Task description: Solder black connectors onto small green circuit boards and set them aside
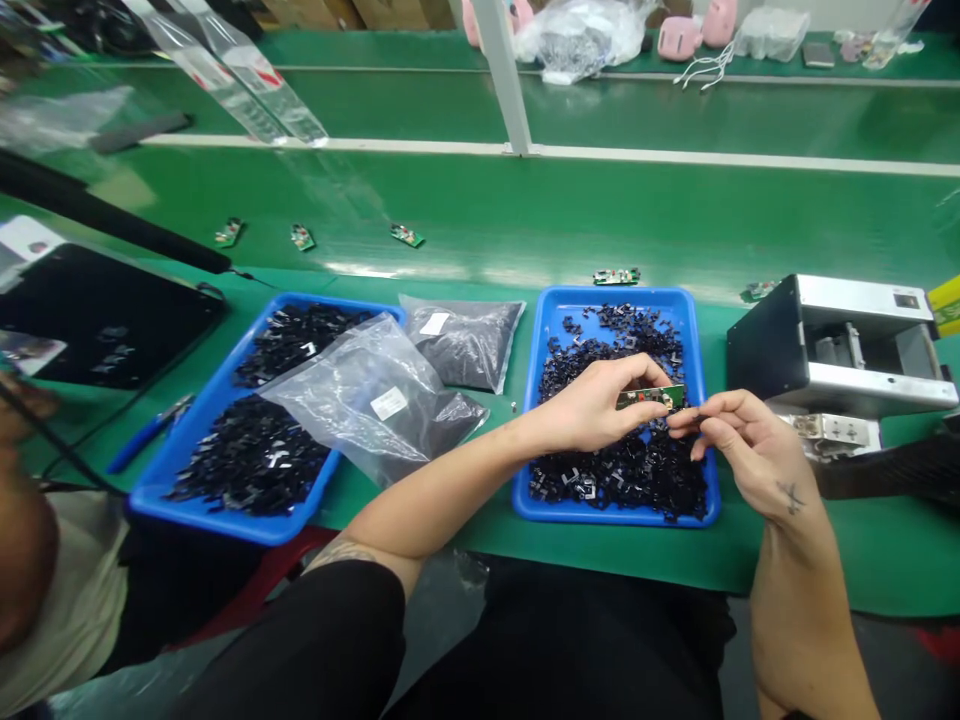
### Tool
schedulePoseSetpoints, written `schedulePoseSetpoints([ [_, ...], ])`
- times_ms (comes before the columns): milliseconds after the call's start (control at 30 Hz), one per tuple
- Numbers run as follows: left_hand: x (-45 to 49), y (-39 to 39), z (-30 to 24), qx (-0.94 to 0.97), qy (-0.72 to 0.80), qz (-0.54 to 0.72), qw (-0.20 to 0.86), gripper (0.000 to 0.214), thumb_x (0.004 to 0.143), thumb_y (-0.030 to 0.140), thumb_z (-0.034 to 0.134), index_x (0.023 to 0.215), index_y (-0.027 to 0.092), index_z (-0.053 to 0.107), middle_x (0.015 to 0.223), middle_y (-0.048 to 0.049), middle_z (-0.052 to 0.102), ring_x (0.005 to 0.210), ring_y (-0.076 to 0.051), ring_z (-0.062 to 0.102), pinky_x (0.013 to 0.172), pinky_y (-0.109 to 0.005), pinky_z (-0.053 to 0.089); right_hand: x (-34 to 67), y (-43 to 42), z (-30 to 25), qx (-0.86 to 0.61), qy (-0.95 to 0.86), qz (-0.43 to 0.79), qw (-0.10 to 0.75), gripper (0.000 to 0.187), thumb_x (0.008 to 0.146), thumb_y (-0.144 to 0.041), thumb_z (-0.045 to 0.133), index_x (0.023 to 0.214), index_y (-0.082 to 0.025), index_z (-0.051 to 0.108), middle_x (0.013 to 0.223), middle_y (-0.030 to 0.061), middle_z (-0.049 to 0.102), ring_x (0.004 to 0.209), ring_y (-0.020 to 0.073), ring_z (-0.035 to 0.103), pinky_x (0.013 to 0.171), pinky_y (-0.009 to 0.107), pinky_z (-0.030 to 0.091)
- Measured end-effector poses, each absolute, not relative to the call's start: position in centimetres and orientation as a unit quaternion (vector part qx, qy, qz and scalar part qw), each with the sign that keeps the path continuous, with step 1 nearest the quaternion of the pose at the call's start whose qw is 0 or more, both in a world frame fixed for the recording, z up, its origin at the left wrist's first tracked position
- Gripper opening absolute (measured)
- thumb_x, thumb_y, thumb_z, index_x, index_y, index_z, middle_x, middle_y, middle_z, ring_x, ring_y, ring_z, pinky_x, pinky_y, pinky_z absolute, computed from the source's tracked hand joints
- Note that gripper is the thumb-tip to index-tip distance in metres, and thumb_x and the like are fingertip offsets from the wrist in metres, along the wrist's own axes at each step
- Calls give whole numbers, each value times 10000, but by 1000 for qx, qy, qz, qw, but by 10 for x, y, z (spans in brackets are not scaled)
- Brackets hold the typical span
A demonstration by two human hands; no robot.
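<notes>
My left hand (600,405) pinches a small green circuit board (656,397) between thumb and fingers, above a blue tray (541,400). Close to the board's right end, my right hand (739,435) has its thumb and fingers drawn together. Whatever its fingertips hold is too small to make out. Beneath both hands, the tray carries many small black plastic parts (600,480). Another circuit board (616,276) lies just behind the tray's far rim.
At left, a second blue tray (217,515) holds black parts, with a plastic bag (375,390) across it. A filled bag (469,340) lies between the trays. Blue-handled pliers (150,435) lie farther left, near a person's arm (26,530). A black-and-silver machine (840,340) stands right.
</notes>
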State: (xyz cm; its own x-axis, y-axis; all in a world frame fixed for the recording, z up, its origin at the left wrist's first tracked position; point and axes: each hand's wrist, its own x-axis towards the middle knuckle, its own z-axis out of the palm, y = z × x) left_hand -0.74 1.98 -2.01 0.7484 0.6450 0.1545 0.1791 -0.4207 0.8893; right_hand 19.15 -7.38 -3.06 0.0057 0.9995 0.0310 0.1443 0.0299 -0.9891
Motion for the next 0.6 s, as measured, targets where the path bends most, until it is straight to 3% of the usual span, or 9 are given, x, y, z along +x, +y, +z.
schedulePoseSetpoints([
  [167,-9,12,-9,823,246,257,444,105,952,232,519,981,157,588,1028,-65,686,940,-162,633,879,-316,506,193,-74,-27,-510,-574,368,524,241,827,-362,730,769,-147,637,876,75,636,861,114,620,674,182,534],
  [300,-10,9,-6,818,231,270,452,117,913,146,499,980,160,595,1005,-50,693,897,-145,635,847,-296,513,194,-75,-34,-513,-576,328,546,139,840,-294,713,837,-166,658,817,43,626,707,87,601,549,170,477],
  [467,-9,7,-5,805,244,275,466,61,907,176,538,948,162,580,962,-38,687,847,-133,632,789,-270,512,194,-79,-43,-552,-589,265,527,99,830,-243,724,895,-174,694,886,40,674,764,96,646,692,191,558],
  [600,-10,8,-7,808,261,272,453,44,909,196,548,919,164,576,914,-25,680,793,-124,616,751,-262,491,197,-81,-44,-579,-612,220,492,100,835,-239,721,922,-190,708,860,14,685,704,78,642,679,173,541],
])
